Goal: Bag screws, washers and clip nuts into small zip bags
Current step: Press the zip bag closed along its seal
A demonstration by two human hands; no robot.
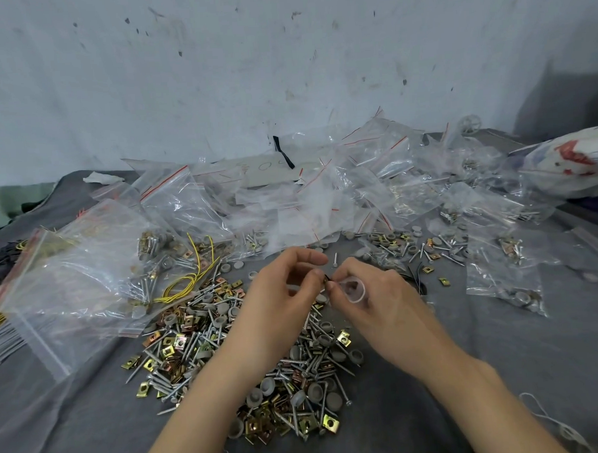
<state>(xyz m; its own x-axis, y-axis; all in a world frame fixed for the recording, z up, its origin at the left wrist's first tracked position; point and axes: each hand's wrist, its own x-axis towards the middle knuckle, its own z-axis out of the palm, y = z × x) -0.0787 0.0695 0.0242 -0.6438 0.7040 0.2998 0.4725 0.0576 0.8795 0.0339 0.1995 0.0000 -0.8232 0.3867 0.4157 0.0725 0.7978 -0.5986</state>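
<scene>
Two bare hands meet at the centre of the frame, both forearms reaching in from the bottom edge. The left hand [283,295] has its thumb and forefinger in a pinching grip on a tiny dark piece [327,279], too small to identify. The right hand [380,305] curls its fingers around one small clear zip bag [354,290], whose mouth gapes round, and its fingertips touch the same dark piece.

Under and around the wrists lies one broad pile of hardware [199,336], far too many parts to count. It holds thin silver screws, round grey washers and square brass-coloured clip nuts, all tangled on a wrinkled grey cloth [76,424]. One lone screw [335,260] lies just beyond the fingertips.

At centre left, one large glossy zip bag [77,270] with a red seal line lies crumpled. Beside it is a loop of yellow wire [190,282]. Across the middle of the frame spreads a heap of small clear zip bags [323,191], dozens at least, some holding hardware. One printed plastic sack [576,166] sits at the right edge. A scuffed pale wall [283,55] fills the top half.
</scene>
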